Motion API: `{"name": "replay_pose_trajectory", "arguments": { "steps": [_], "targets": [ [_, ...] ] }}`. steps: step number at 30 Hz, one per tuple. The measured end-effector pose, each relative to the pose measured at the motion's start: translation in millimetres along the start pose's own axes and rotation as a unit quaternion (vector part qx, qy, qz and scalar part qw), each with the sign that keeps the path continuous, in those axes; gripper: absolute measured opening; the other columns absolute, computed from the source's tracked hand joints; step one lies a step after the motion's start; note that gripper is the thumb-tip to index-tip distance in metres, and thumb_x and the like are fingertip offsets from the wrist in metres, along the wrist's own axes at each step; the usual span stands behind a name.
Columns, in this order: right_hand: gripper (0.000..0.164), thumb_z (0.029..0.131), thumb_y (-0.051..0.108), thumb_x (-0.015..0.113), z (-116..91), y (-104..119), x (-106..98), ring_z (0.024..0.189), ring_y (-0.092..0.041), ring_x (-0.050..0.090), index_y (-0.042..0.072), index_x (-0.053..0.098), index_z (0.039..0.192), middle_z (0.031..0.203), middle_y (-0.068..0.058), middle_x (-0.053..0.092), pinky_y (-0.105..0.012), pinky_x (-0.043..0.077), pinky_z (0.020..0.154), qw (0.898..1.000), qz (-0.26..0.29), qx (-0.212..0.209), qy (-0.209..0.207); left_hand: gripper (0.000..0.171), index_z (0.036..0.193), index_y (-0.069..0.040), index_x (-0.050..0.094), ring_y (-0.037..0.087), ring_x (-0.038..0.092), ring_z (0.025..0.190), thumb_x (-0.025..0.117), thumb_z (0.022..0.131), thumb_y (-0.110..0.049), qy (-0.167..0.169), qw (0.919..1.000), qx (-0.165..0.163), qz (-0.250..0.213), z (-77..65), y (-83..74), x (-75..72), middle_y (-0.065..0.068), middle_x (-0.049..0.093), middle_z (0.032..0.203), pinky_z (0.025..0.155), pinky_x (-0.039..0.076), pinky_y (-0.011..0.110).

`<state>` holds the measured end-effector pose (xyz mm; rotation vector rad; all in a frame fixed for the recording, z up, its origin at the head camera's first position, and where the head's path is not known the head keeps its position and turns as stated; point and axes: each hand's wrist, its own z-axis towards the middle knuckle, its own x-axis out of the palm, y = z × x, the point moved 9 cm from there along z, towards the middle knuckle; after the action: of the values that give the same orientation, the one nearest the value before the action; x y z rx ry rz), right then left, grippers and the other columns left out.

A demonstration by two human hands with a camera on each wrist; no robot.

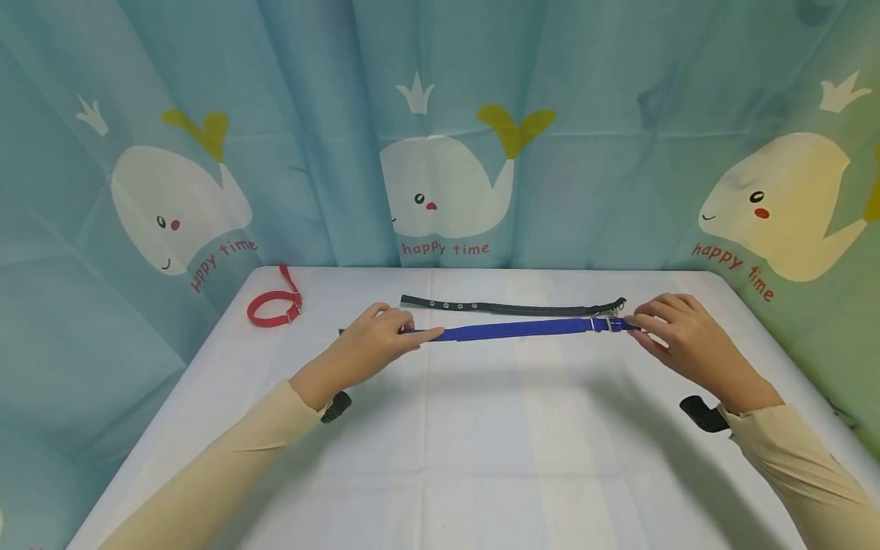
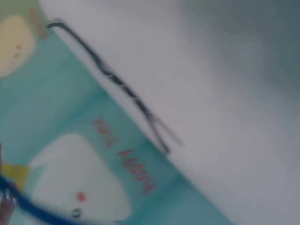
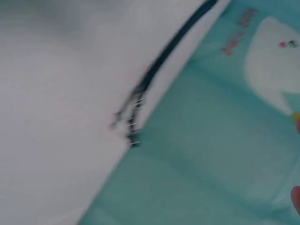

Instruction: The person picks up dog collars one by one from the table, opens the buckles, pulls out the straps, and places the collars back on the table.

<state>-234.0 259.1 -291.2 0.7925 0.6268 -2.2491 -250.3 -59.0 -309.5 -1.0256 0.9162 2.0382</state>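
Observation:
A blue collar (image 1: 516,330) is stretched nearly level between both hands, its metal buckle toward the right end. My left hand (image 1: 374,336) pinches its left part, with the index finger laid along the strap. At the buckle end my right hand (image 1: 677,328) grips the tip between thumb and fingers. The blue strap (image 2: 42,215) also crosses the lower left corner of the left wrist view, blurred. Just behind it a black collar (image 1: 509,308) with metal eyelets lies on the table; the right wrist view shows its buckle end (image 3: 136,101).
A red collar (image 1: 275,309), closed into a loop, lies at the table's back left. The white-covered table (image 1: 481,458) ends at a blue-green curtain (image 1: 330,153) printed with whales. Dark wrist camera mounts (image 1: 703,414) stick out below the sleeves.

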Motion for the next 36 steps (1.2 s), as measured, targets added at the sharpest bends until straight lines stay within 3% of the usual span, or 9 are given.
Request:
{"name": "replay_pose_trajectory", "arguments": {
  "steps": [10, 12, 14, 16, 17, 18, 24, 30, 36],
  "targets": [
    [0.061, 0.1, 0.045, 0.027, -41.0, -43.6, 46.9, 0.074, -0.028, 0.058, 0.003, 0.067, 0.083, 0.075, -0.011, 0.065, -0.048, 0.046, 0.066, 0.996, -0.006, 0.023, 0.082, 0.065, 0.137, -0.03, 0.049, 0.013, 0.057, 0.078, 0.07, 0.081, -0.003, 0.111, 0.9935, 0.017, 0.019, 0.5, 19.5, 71.2, 0.001, 0.06, 0.088, 0.08, 0.046, 0.034],
    [0.041, 0.097, 0.037, 0.048, -46.0, -49.6, 56.6, 0.074, -0.028, 0.058, 0.004, 0.067, 0.083, 0.076, -0.011, 0.066, -0.048, 0.046, 0.066, 0.994, -0.005, 0.03, 0.1, 0.066, 0.137, -0.03, 0.048, 0.013, 0.055, 0.075, 0.069, 0.082, -0.001, 0.129, 0.9913, 0.014, 0.017, 0.5, 23.2, 82.3, 0.001, 0.06, 0.087, 0.08, 0.046, 0.034],
    [0.019, 0.087, 0.024, 0.067, -49.9, -55.3, 66.7, 0.075, -0.028, 0.058, 0.005, 0.066, 0.083, 0.077, -0.01, 0.066, -0.048, 0.046, 0.066, 0.991, -0.004, 0.04, 0.124, 0.066, 0.137, -0.032, 0.048, 0.013, 0.052, 0.072, 0.067, 0.082, 0.001, 0.146, 0.9891, 0.012, 0.018, 0.4, 26.2, 92.3, 0.001, 0.059, 0.086, 0.08, 0.046, 0.036],
    [0.017, 0.072, 0.009, 0.078, -53.0, -60.3, 77.0, 0.075, -0.027, 0.058, 0.007, 0.066, 0.084, 0.077, -0.01, 0.066, -0.048, 0.047, 0.067, 0.987, -0.008, 0.052, 0.152, 0.065, 0.136, -0.033, 0.049, 0.013, 0.049, 0.068, 0.065, 0.083, 0.002, 0.161, 0.9867, 0.01, 0.022, 0.6, 28.6, 101.1, 0.001, 0.059, 0.085, 0.076, 0.046, 0.035],
    [0.025, 0.064, 0.003, 0.08, -54.3, -62.6, 82.3, 0.075, -0.026, 0.058, 0.007, 0.066, 0.084, 0.077, -0.009, 0.066, -0.048, 0.047, 0.067, 0.984, -0.012, 0.057, 0.167, 0.064, 0.135, -0.034, 0.049, 0.013, 0.048, 0.067, 0.065, 0.084, 0.001, 0.166, 0.9858, 0.011, 0.026, 1.0, 29.5, 104.6, 0.001, 0.058, 0.084, 0.074, 0.046, 0.034],
    [0.025, 0.064, 0.003, 0.08, -55.3, -64.7, 86.6, 0.074, -0.026, 0.058, 0.008, 0.065, 0.084, 0.076, -0.008, 0.066, -0.048, 0.046, 0.066, 0.982, -0.017, 0.062, 0.179, 0.063, 0.135, -0.035, 0.05, 0.013, 0.047, 0.065, 0.064, 0.084, 0.0, 0.17, 0.985, 0.012, 0.03, 1.5, 30.2, 107.6, 0.001, 0.059, 0.084, 0.073, 0.046, 0.034],
    [0.022, 0.067, 0.002, 0.078, -58.0, -75.1, 101.6, 0.072, -0.026, 0.058, 0.009, 0.064, 0.083, 0.074, -0.007, 0.065, -0.049, 0.047, 0.065, 0.967, -0.03, 0.082, 0.239, 0.056, 0.134, -0.037, 0.051, 0.013, 0.053, 0.066, 0.065, 0.087, -0.011, 0.202, 0.9788, 0.004, 0.035, 4.7, 35.1, 123.1, 0.0, 0.061, 0.085, 0.071, 0.046, 0.031],
    [0.022, 0.071, 0.004, 0.076, -66.6, -84.6, 113.1, 0.071, -0.023, 0.057, 0.014, 0.059, 0.08, 0.071, 0.0, 0.064, -0.046, 0.043, 0.062, 0.938, -0.025, 0.111, 0.326, 0.057, 0.136, -0.037, 0.048, 0.017, 0.062, 0.08, 0.066, 0.087, -0.016, 0.252, 0.9673, -0.012, 0.03, 4.3, 36.1, 132.6, 0.002, 0.064, 0.093, 0.081, 0.048, 0.033],
    [0.024, 0.072, 0.002, 0.075, -71.7, -90.5, 111.3, 0.066, -0.02, 0.056, 0.015, 0.055, 0.077, 0.068, 0.001, 0.063, -0.044, 0.043, 0.057, 0.93, -0.037, 0.122, 0.344, 0.056, 0.136, -0.037, 0.048, 0.017, 0.06, 0.077, 0.065, 0.088, -0.014, 0.257, 0.9659, -0.015, 0.024, 5.3, 35.9, 134.2, 0.002, 0.063, 0.092, 0.079, 0.048, 0.033]
  ]
}}
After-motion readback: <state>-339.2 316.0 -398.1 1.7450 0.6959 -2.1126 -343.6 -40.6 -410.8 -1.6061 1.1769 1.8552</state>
